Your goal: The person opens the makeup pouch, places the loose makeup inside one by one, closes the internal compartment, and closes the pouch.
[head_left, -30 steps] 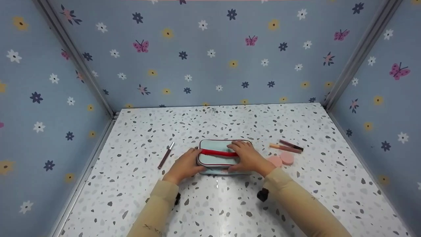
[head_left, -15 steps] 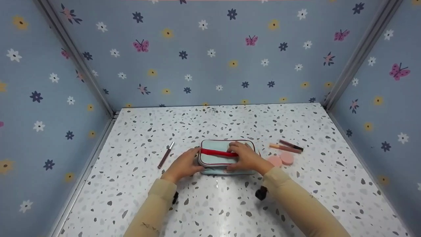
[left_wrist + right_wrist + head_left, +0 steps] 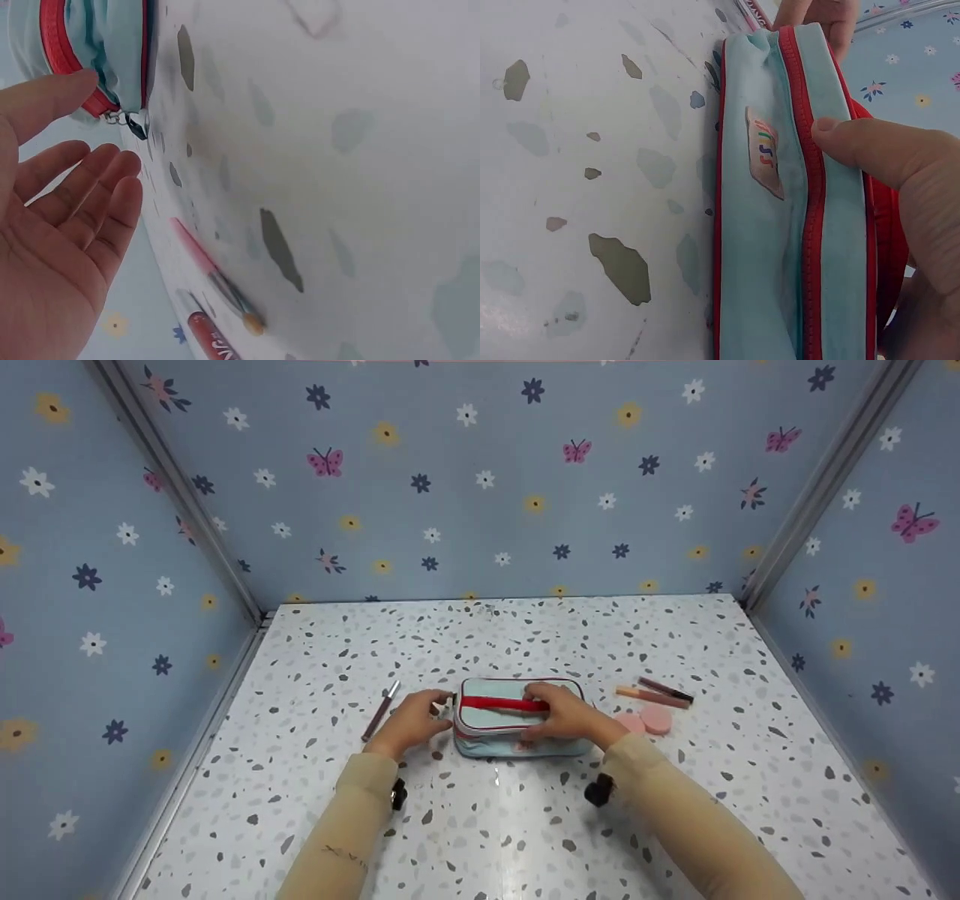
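A light-blue cosmetic bag [image 3: 487, 744] with red piping and a red top handle [image 3: 499, 703] stands on the speckled table. My right hand [image 3: 561, 712] grips its top from the right, the thumb pressing the front just above the red zipper [image 3: 810, 172] in the right wrist view. Just off the bag's left end is my left hand [image 3: 411, 721], fingers apart and loosely bent, nothing held. In the left wrist view its thumb overlaps the bag's end, close to a dark zipper pull [image 3: 136, 126] hanging at the corner.
A lip gloss tube [image 3: 381, 711] lies left of the left hand; the left wrist view adds a pink-handled makeup brush [image 3: 214, 274] beside it. Right of the bag are two slim cosmetic tubes [image 3: 652, 697] and two round pink puffs [image 3: 655, 720]. Patterned walls [image 3: 480, 510] enclose the table.
My left hand has come off the bag's left end and moved a little left. The bag has shifted slightly right, with my right hand still on its top.
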`<state>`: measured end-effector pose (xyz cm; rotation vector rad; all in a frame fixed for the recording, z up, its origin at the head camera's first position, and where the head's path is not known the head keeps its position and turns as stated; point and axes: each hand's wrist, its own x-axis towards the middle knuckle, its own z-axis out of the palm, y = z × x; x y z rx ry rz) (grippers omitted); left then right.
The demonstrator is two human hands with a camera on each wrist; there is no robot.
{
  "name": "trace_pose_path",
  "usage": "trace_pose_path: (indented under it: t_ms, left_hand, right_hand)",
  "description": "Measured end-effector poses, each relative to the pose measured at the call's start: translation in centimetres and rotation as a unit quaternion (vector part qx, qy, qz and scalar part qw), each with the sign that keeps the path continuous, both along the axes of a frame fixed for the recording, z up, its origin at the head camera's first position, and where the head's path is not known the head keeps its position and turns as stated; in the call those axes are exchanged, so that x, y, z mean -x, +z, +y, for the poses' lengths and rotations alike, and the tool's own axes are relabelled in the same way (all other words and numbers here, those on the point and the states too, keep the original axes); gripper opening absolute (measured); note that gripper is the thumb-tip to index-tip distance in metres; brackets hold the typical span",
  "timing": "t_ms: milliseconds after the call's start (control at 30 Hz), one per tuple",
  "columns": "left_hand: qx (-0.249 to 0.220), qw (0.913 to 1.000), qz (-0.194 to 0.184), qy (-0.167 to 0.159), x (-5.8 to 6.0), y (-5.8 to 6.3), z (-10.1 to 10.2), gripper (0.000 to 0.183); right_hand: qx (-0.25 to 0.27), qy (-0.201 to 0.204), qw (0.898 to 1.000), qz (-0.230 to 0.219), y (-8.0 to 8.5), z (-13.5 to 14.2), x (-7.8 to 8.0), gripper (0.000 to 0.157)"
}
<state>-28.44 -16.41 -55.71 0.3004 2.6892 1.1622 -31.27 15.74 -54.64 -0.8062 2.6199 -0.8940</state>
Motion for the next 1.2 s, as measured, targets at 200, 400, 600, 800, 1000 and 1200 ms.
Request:
trace_pose_path:
  t_ms: [200,400,600,800,1000,1200]
  left_hand:
    - [0.009,0.9999,0.001,0.006,1.1,0.5,0.6,0.045]
    - [0.016,0.9996,-0.021,-0.007,2.1,0.5,1.0,0.043]
    - [0.012,0.9991,-0.028,-0.030,2.8,-0.4,0.9,0.038]
    - [0.010,0.9993,-0.026,-0.025,3.1,-1.0,0.9,0.029]
    - [0.013,0.9992,-0.014,-0.036,3.5,-1.2,1.1,0.030]
    - [0.027,0.9979,-0.007,-0.058,3.9,-1.3,1.0,0.033]
  right_hand:
    - [0.009,-0.017,0.999,-0.032,0.3,0.4,0.1,0.051]
    - [0.014,-0.024,0.999,-0.043,0.5,0.6,0.3,0.052]
    - [0.012,-0.028,0.998,-0.052,0.4,0.5,0.3,0.055]
    - [0.014,-0.006,1.000,-0.021,0.5,0.4,0.1,0.060]
    - [0.008,-0.015,0.999,-0.032,0.6,0.6,0.3,0.062]
    - [0.010,-0.022,0.999,-0.047,0.6,0.8,0.3,0.064]
